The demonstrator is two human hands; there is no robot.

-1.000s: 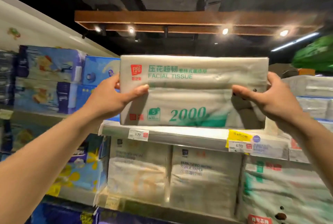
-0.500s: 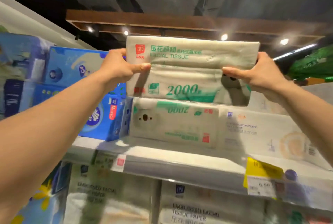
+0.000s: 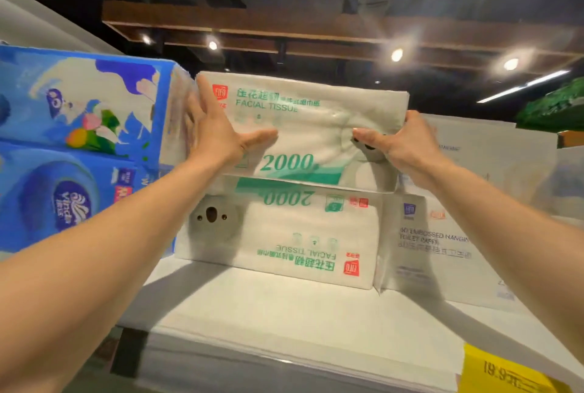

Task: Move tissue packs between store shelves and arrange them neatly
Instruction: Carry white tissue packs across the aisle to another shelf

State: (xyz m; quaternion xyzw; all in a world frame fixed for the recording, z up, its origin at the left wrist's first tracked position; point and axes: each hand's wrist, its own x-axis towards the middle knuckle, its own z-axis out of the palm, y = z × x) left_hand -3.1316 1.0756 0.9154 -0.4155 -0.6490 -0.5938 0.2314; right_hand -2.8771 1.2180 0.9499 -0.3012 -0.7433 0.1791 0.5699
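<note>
Your left hand (image 3: 215, 136) presses flat, fingers (image 3: 203, 90) spread straight, on the left end of the facial tissue pack (image 3: 303, 127) while your right hand (image 3: 407, 146) grips its right end, thumb in front, the pack sitting atop an upside-down twin pack (image 3: 284, 234) on the top shelf (image 3: 284, 313), between blue Vinda packs (image 3: 79, 108) and a hanging toilet paper pack (image 3: 458, 234).

On the white shelf (image 3: 284, 313), a facial tissue pack (image 3: 316, 127) meets the top of an upside-down matching pack (image 3: 284, 240). The left hand (image 3: 218, 136) presses flat on its front while the right hand (image 3: 407, 149) grips its right end. Blue tissue packs (image 3: 79, 139) stand to the left and a toilet paper pack (image 3: 458, 234) to the right.
</note>
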